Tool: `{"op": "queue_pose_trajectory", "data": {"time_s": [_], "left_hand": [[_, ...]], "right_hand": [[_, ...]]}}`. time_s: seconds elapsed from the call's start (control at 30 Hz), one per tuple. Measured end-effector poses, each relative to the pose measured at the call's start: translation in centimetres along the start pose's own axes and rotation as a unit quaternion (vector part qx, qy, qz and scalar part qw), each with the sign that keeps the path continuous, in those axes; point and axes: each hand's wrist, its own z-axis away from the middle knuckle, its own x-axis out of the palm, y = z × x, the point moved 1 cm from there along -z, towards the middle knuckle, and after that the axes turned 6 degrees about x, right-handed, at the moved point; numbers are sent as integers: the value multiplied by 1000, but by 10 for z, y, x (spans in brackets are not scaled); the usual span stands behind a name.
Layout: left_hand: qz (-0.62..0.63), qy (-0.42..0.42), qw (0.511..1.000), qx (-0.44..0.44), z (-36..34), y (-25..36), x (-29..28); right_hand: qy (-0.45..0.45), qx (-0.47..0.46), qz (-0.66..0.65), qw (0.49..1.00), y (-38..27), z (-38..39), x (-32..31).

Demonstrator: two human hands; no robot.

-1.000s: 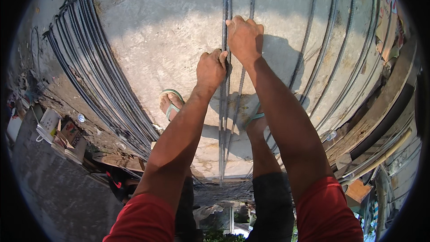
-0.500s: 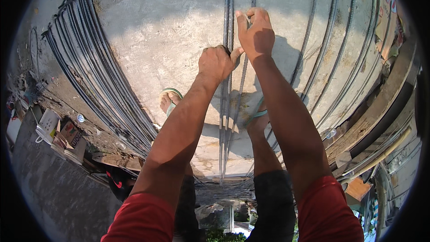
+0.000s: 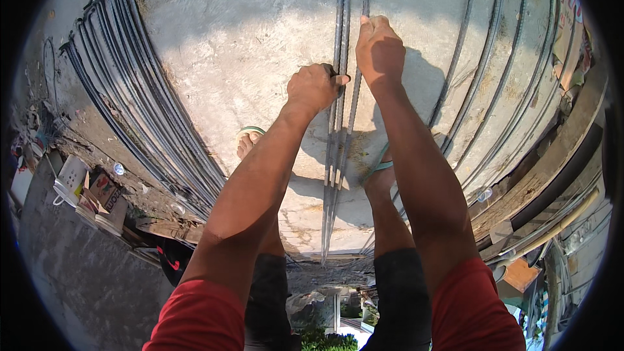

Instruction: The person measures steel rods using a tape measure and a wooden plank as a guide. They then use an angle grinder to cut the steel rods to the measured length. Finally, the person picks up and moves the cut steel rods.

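Two long steel bars (image 3: pixel 339 13) lie side by side on the concrete between my feet, with a third bar (image 3: pixel 353 107) just to their right. My left hand (image 3: pixel 315 84) has its fingers wrapped on the pair below their upper ends, thumb out to the right. Higher up, my right hand (image 3: pixel 380 49) is closed on the top part of the third bar, whose tip shows above the fingers. The grip points are partly hidden by my fingers.
A bundle of curved-looking bars (image 3: pixel 130 58) lies at left; several separate bars (image 3: pixel 494 26) lie at right. My sandalled feet (image 3: pixel 247 143) flank the middle bars. Cardboard boxes (image 3: pixel 97 195) and boards (image 3: pixel 533 195) border the concrete slab (image 3: pixel 227 39).
My right hand has left the paired bars and moved right to close on the third bar. My left hand and the pair have shifted slightly rightward.
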Motion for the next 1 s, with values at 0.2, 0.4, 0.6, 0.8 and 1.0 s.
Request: {"op": "queue_pose_trajectory", "data": {"time_s": [0.2, 0.4, 0.6, 0.8, 1.0], "left_hand": [[308, 17, 950, -50, 25, -6, 19], [165, 14, 986, 3, 20, -5, 19], [127, -5, 990, 62, 11, -9, 11], [158, -36, 985, 56, 6, -21, 16], [161, -16, 985, 58, 6, -20, 13]], "right_hand": [[167, -79, -80, 980, 11, 7, 35], [119, -90, -35, 988, 8, -3, 36], [142, -90, -59, 984, 5, -3, 37], [154, -73, -87, 982, 0, -7, 35], [158, -60, -99, 981, -4, -7, 36]]}}
